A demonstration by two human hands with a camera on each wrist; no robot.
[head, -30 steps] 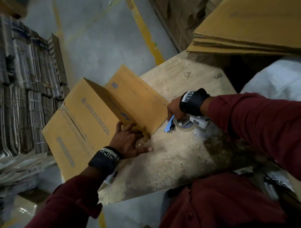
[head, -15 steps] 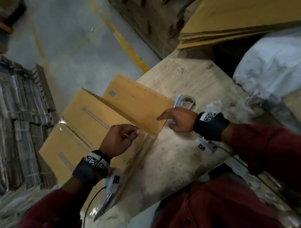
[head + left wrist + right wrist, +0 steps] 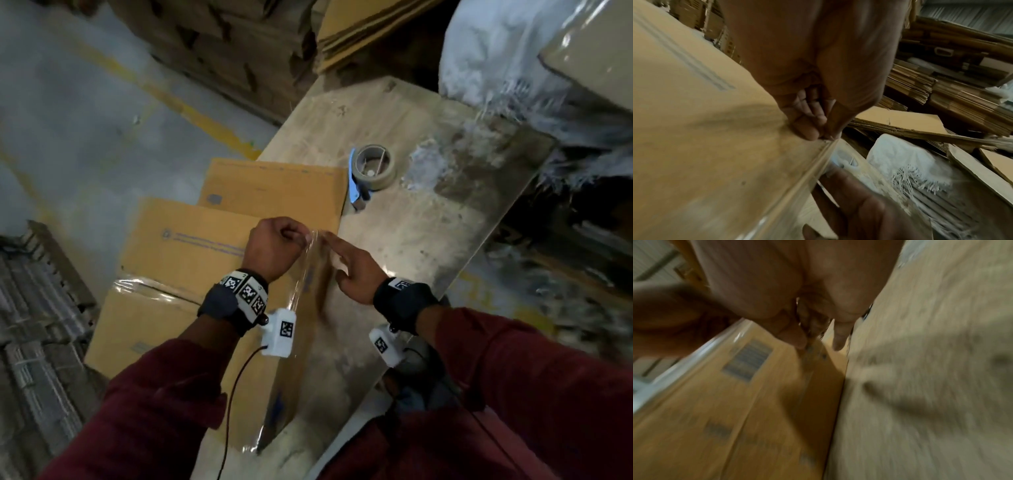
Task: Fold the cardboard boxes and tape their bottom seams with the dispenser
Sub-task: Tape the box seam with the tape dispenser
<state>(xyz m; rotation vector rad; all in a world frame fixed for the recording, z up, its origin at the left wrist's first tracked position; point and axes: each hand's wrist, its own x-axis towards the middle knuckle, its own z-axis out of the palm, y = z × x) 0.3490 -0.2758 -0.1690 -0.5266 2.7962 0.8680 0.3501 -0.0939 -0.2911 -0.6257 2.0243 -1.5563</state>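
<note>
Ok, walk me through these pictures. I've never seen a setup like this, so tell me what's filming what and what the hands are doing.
No machine here: a person wears three cameras. The big picture comes from the head, looking down; the other two come from the wrists, looking along the fingers. On the wooden table lies a cardboard box, folded flat, with clear tape along its edge. The left hand pinches the tape's end; the right hand, fingers extended, reaches toward that tape end. The tape dispenser sits unheld beyond them. The right wrist view is blurred.

Maroon long sleeves [image 3: 534, 394], black wristbands [image 3: 404, 303] with square-code tags, white wrist cameras [image 3: 279, 332], thin black cable [image 3: 236, 383]
</note>
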